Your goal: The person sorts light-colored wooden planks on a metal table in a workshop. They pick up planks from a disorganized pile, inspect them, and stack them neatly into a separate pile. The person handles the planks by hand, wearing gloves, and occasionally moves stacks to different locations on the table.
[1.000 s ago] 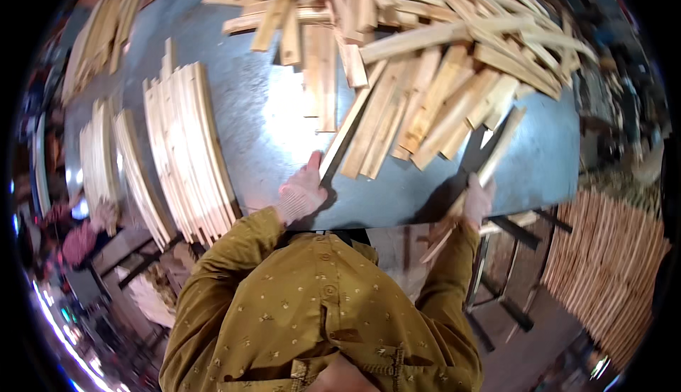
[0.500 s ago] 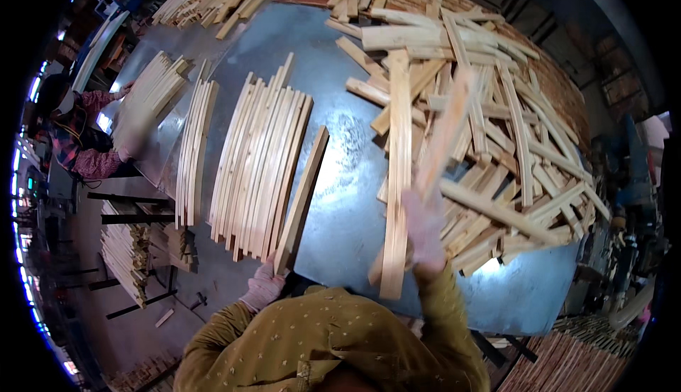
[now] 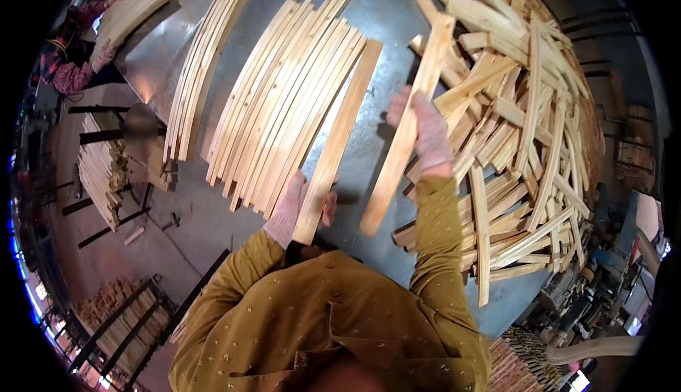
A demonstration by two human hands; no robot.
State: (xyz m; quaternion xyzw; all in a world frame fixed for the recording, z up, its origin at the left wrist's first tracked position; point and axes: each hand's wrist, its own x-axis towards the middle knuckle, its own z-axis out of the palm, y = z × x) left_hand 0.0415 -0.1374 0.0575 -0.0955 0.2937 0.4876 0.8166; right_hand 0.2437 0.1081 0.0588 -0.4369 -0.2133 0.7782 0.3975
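Note:
Both hands wear pale knit gloves. Near the front edge of the metal table (image 3: 355, 192), my left hand (image 3: 288, 209) grips the near end of a flat wooden strip (image 3: 342, 137), thumb on one side and fingers on the other. That strip lies slanted along the right side of a row of wooden strips (image 3: 280, 108) set side by side. Farther right, my right hand (image 3: 428, 131) is closed around the middle of another wooden strip (image 3: 397, 154). This one points away from me beside a jumbled heap of wooden pieces (image 3: 504, 119).
A narrower bundle of strips (image 3: 206, 73) lies left of the row. At the far left a co-worker's sleeved arm (image 3: 74, 76) reaches to another stack (image 3: 138, 6). Racks of stacked wood (image 3: 120, 314) stand on the floor at lower left; machinery (image 3: 567, 296) is at right.
My right hand has moved forward and now holds a strip beside the heap. The strip in my left hand has turned to show its broad face. The whole view has shifted.

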